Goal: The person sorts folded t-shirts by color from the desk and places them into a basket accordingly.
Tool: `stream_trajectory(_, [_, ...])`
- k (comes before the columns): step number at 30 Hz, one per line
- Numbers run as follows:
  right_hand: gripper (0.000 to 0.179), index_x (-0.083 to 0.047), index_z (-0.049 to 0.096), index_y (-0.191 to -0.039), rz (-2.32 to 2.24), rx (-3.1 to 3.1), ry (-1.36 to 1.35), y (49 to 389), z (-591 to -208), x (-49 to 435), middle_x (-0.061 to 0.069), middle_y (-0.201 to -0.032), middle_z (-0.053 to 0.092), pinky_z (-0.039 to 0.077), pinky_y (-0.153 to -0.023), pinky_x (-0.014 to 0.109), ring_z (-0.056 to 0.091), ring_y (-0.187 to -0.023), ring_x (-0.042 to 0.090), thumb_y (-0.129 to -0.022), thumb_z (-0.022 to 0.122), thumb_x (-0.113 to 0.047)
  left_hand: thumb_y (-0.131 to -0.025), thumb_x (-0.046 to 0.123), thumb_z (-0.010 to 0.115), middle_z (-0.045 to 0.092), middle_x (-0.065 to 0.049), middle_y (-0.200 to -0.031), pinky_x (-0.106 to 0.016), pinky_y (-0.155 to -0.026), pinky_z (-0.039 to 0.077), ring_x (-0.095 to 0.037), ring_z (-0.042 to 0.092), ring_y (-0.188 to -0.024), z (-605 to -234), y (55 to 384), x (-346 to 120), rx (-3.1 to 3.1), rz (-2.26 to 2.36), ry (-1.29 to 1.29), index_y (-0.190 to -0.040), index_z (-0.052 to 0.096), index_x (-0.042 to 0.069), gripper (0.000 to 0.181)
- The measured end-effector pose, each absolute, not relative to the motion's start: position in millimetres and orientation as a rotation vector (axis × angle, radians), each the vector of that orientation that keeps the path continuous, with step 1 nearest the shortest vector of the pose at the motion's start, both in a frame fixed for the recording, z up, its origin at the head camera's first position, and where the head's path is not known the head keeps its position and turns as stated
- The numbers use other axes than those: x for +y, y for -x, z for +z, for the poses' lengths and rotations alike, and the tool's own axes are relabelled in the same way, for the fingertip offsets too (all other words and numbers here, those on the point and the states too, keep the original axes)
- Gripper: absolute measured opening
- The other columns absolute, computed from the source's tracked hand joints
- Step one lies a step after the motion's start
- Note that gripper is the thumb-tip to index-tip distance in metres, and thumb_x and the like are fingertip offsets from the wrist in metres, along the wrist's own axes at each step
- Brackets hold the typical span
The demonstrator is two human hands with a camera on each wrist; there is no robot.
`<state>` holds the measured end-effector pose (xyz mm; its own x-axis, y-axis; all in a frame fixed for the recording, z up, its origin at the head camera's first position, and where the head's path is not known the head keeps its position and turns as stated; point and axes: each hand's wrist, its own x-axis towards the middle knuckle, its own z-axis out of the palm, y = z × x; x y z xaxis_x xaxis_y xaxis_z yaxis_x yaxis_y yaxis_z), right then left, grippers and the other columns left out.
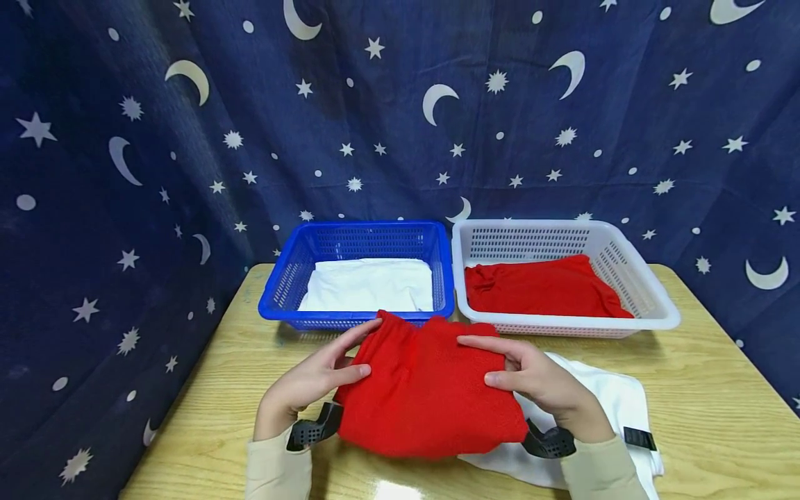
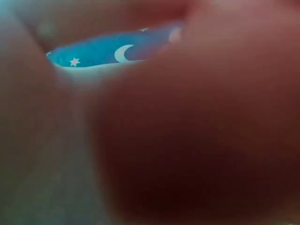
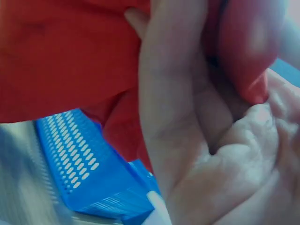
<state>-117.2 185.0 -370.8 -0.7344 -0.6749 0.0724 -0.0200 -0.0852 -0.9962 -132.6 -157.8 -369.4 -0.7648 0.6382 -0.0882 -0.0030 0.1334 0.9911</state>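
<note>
A folded red garment [image 1: 431, 389] is held up in front of the baskets, spread between both hands. My left hand [image 1: 315, 378] grips its left side, thumb in front and a finger along the upper edge. On the other side my right hand [image 1: 544, 382] holds it between thumb and fingers. In the right wrist view the red cloth [image 3: 61, 56] hangs beside the right hand [image 3: 173, 103]. Blurred red cloth [image 2: 197, 136] fills much of the left wrist view. Under the right hand, a white garment [image 1: 615, 396] lies on the table, partly hidden.
A blue basket [image 1: 356, 316] with folded white cloth [image 1: 369, 285] stands at the back left. Beside it stands a white basket [image 1: 650, 312] containing red cloth [image 1: 544, 288]. Both are on a wooden table [image 1: 219, 417], before a dark blue curtain [image 1: 400, 118] with moons and stars.
</note>
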Motion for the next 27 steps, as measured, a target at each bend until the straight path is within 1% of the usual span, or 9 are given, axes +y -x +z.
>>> stream_trajectory(2, [0.050,-0.004,0.036,-0.135,-1.947,1.670,0.769,117.0,-369.1,190.0,0.021,-0.121,0.047,0.044,-0.083,0.047,0.050,-0.107,0.034,-0.087,0.046,0.002,-0.088,0.013,0.054,0.031,-0.008,-0.137,-0.044,-0.079,0.047,-0.030,0.045,-0.114,-365.9,131.8,-156.2,1.853,1.751,-0.656,-0.140,0.024,0.033,0.063])
stream_trajectory(5, [0.051,-0.001,0.030,-0.137,-2.064,1.526,0.775,117.2,-366.9,195.7,0.020,-0.129,0.041,0.042,-0.085,0.047,0.045,-0.114,0.033,-0.087,0.041,0.004,-0.088,0.006,0.052,0.025,-0.007,-0.141,-0.044,-0.085,0.044,-0.029,0.037,-0.121,-360.7,130.5,-153.6,1.797,1.850,-0.738,-0.141,0.021,0.029,0.065])
stream_trajectory(8, [0.052,-0.002,0.025,-0.139,-2.159,1.353,0.782,118.3,-365.1,198.5,0.017,-0.133,0.036,0.040,-0.087,0.047,0.042,-0.117,0.029,-0.088,0.036,0.005,-0.087,0.001,0.049,0.025,-0.010,-0.141,-0.042,-0.091,0.040,-0.030,0.033,-0.123,-357.3,129.9,-150.0,1.760,1.937,-0.815,-0.142,0.020,0.025,0.067])
stream_trajectory(12, [0.054,-0.003,0.016,-0.141,-2.241,1.140,0.856,121.5,-363.7,197.6,0.016,-0.136,0.029,0.039,-0.089,0.045,0.038,-0.120,0.028,-0.089,0.028,0.006,-0.086,-0.004,0.047,0.025,-0.012,-0.141,-0.038,-0.096,0.036,-0.030,0.032,-0.124,-355.0,130.9,-142.0,1.735,2.041,-0.896,-0.143,0.017,0.022,0.069])
stream_trajectory(13, [0.054,-0.003,0.016,-0.141,-2.255,1.116,0.878,122.2,-363.5,196.9,0.016,-0.136,0.029,0.040,-0.089,0.045,0.038,-0.120,0.028,-0.089,0.027,0.006,-0.086,-0.004,0.047,0.025,-0.011,-0.142,-0.038,-0.096,0.036,-0.030,0.032,-0.124,-354.8,131.4,-139.5,1.720,2.073,-0.903,-0.143,0.017,0.021,0.069])
stream_trajectory(17, [0.054,-0.005,0.014,-0.142,-2.290,1.073,0.916,125.2,-363.7,195.1,0.015,-0.135,0.028,0.042,-0.087,0.044,0.037,-0.120,0.027,-0.090,0.026,0.004,-0.085,-0.007,0.045,0.025,-0.016,-0.139,-0.041,-0.092,0.039,-0.032,0.036,-0.121,-355.0,133.7,-131.9,1.614,2.207,-0.883,-0.144,0.014,0.018,0.071])
stream_trajectory(20, [0.055,-0.008,0.014,-0.142,-2.314,1.095,0.878,126.4,-365.4,195.5,0.013,-0.135,0.027,0.042,-0.088,0.043,0.036,-0.120,0.026,-0.090,0.027,0.002,-0.084,-0.007,0.046,0.027,-0.020,-0.136,-0.043,-0.088,0.042,-0.034,0.040,-0.117,-354.3,134.4,-128.4,1.563,2.277,-0.831,-0.144,0.015,0.018,0.071])
stream_trajectory(23, [0.055,-0.009,0.015,-0.141,-2.332,1.124,0.821,126.8,-368.4,196.7,0.013,-0.134,0.027,0.042,-0.087,0.043,0.037,-0.119,0.025,-0.089,0.027,0.002,-0.084,-0.006,0.048,0.028,-0.019,-0.136,-0.043,-0.087,0.043,-0.034,0.040,-0.117,-352.7,134.6,-125.7,1.588,2.298,-0.805,-0.143,0.016,0.019,0.071])
stream_trajectory(27, [0.055,-0.011,0.017,-0.141,-2.364,1.177,0.739,128.0,-371.4,199.8,0.011,-0.130,0.032,0.046,-0.083,0.040,0.043,-0.114,0.024,-0.089,0.027,0.004,-0.082,-0.005,0.049,0.029,-0.019,-0.135,-0.043,-0.087,0.043,-0.034,0.040,-0.117,-348.6,137.6,-120.1,1.598,2.351,-0.798,-0.143,0.018,0.018,0.072])
